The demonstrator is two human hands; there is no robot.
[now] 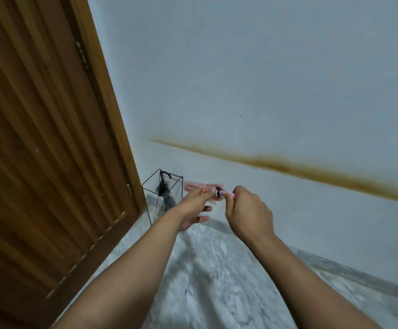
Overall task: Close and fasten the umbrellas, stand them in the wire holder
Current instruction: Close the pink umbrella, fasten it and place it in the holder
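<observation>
A small folded pink umbrella [196, 187] is held out level between both hands, its canopy blurred. My left hand [194, 207] grips the canopy end with thumb and forefinger, the other fingers loose. My right hand [248, 213] is closed around the pink handle [226, 193]. The black wire holder [162, 193] stands on the floor in the corner, just left of the hands. A dark umbrella [166, 194] with a curved black handle stands inside it.
A brown wooden door [39, 138] fills the left side, close to the holder. A pale wall [264, 91] with a brown stain stripe lies ahead. The floor [205, 281] is grey-white marble.
</observation>
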